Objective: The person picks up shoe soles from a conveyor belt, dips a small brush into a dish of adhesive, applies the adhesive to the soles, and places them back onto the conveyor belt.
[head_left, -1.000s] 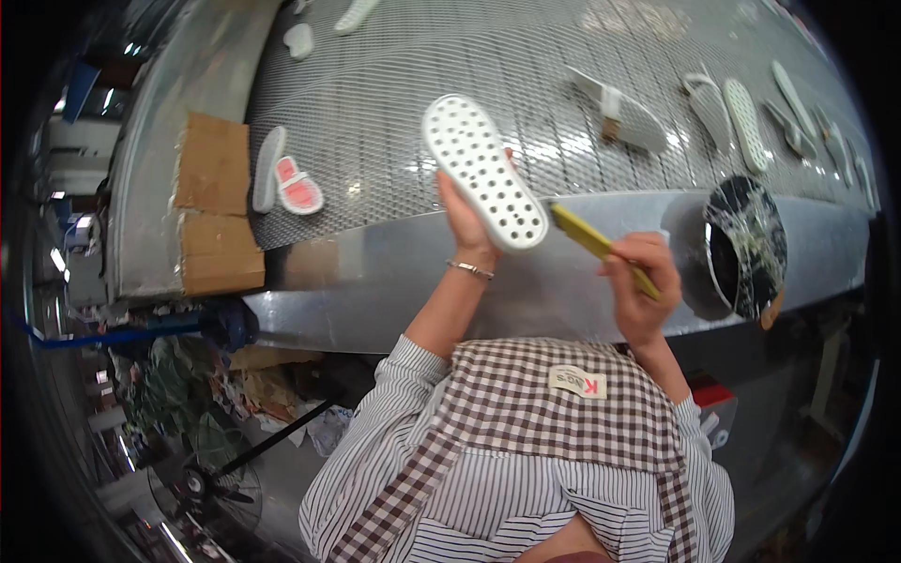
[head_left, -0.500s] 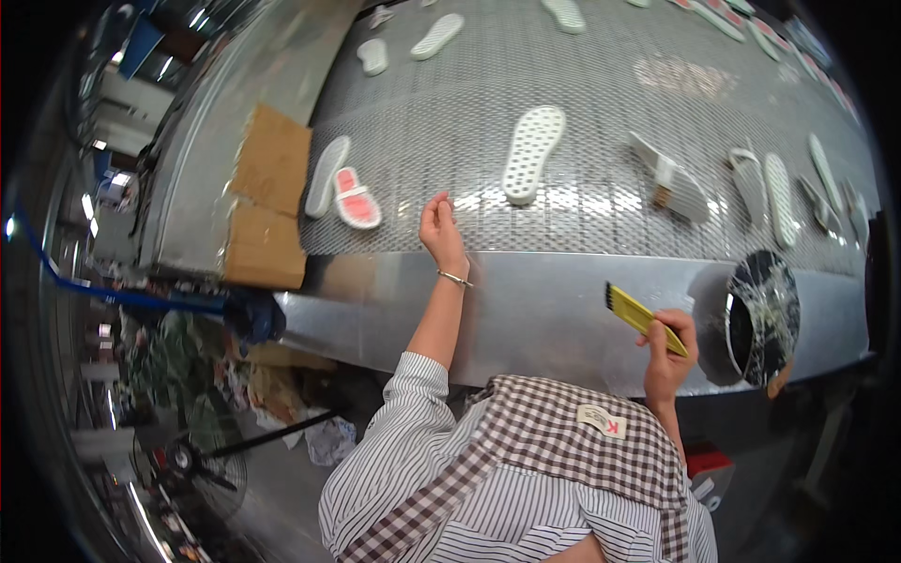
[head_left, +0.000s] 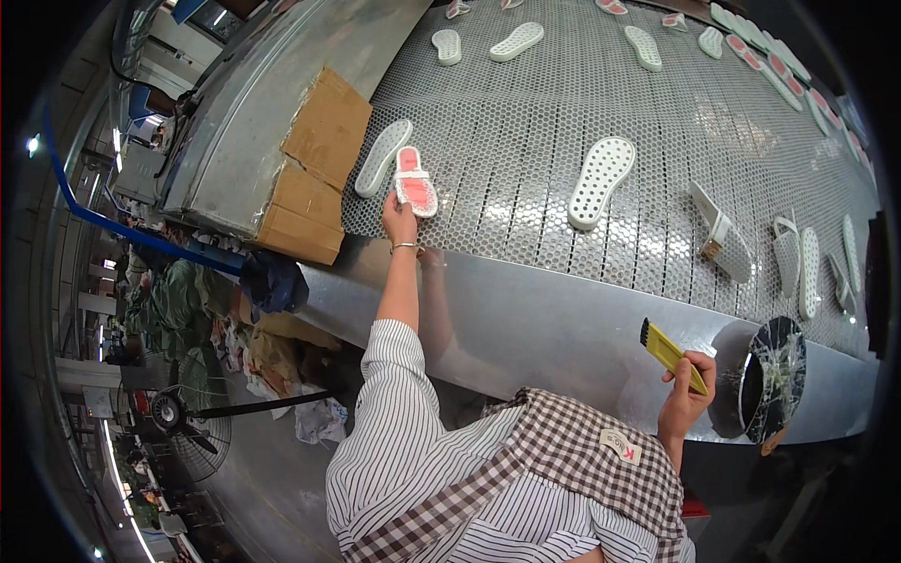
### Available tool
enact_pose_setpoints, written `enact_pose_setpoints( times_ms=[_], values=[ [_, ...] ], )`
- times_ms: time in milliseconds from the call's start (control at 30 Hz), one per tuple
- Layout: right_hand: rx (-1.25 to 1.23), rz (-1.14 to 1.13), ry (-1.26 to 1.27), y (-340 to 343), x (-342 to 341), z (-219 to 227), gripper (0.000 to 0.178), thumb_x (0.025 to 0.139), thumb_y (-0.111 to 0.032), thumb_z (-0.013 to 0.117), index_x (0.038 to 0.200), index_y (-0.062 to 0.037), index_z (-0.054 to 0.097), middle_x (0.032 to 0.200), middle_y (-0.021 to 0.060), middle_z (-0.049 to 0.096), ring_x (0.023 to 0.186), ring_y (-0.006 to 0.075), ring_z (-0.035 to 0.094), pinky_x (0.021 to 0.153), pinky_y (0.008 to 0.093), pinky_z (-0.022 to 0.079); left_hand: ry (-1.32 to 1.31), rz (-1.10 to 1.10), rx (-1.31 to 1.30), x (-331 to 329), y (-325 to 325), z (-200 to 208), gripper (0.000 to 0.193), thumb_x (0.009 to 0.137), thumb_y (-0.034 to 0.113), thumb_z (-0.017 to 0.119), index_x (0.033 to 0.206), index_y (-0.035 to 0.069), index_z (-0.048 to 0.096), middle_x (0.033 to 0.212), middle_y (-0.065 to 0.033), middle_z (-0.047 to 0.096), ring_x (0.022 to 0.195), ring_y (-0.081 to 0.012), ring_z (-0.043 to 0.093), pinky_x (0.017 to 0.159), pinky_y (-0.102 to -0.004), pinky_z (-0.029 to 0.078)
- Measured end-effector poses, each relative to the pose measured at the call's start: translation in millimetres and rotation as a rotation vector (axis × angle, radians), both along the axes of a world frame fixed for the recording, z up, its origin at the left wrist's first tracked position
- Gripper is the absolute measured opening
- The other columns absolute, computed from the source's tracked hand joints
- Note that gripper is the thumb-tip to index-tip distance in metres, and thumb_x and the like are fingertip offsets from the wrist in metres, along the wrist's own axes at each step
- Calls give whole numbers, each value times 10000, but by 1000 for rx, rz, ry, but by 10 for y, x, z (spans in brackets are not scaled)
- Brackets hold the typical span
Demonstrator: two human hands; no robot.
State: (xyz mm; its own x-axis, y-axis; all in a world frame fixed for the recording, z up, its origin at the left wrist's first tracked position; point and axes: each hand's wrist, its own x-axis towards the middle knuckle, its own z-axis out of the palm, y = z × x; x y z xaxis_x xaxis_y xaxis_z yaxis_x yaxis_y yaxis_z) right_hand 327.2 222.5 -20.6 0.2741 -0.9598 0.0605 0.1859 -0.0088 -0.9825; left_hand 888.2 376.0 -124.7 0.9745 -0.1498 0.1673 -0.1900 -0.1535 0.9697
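Note:
My left hand reaches to the far left of the metal mesh surface. Its fingers close on the near edge of a white slipper with a pink footbed and a white strap. Just left of that slipper leans a white sole. In my right hand is a flat yellow brush with short black bristles, held above the smooth metal ledge. A white sole dotted with holes lies on the mesh between my hands. Farther right, a slipper rests tipped on its side.
A dark round container stands on the ledge beside my right hand. Bent cardboard borders the mesh at left. Several more soles and slippers lie far back and at right. A black fan stands low at left.
My left hand has moved left and onto the pink-footbed slipper; before, it hovered above the mesh with nothing in it. The right hand still holds the brush. The view has shifted left.

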Motion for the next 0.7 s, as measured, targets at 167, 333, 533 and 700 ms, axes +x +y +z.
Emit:
enact_pose_setpoints(
  times_ms=[167, 333, 533, 700],
  values=[
    [-21, -7, 46, 16, 35, 53, 77, 923, -63, 580, 978, -13, 560, 892, 42, 543, 650, 88, 516, 590, 211, 429, 149, -240, -53, 269, -145, 21, 427, 897, 41, 520, 1320, -7, 480, 1134, -77, 623, 890, -126, 609, 626, -233, 515],
    [-42, -6, 96, 31, 58, 113, 62, 916, -39, 575, 968, -8, 562, 889, 47, 546, 629, 87, 522, 587, 210, 441, -466, 266, 407, 578, -198, 91, 447, 930, 340, 498, 1229, 18, 581, 1098, -177, 643, 1035, -378, 587, 949, -511, 425],
    [-56, -57, 128, 2, 6, 151, 72, 927, -67, 578, 973, -15, 559, 888, 34, 543, 638, 85, 502, 587, 206, 416, -477, 297, 1299, 621, 50, 286, 468, 838, 488, 584, 1057, 86, 677, 1054, -142, 665, 1144, -323, 517, 921, -602, 340],
    [-114, -178, 197, -77, -130, 192, 91, 916, -37, 581, 1001, -12, 563, 900, 46, 556, 645, 88, 532, 585, 206, 445, -341, 331, 1686, 690, 128, 439, 829, 608, 838, 559, 913, 88, 737, 1067, -104, 665, 1046, -315, 607, 791, -462, 489]
  ],
)
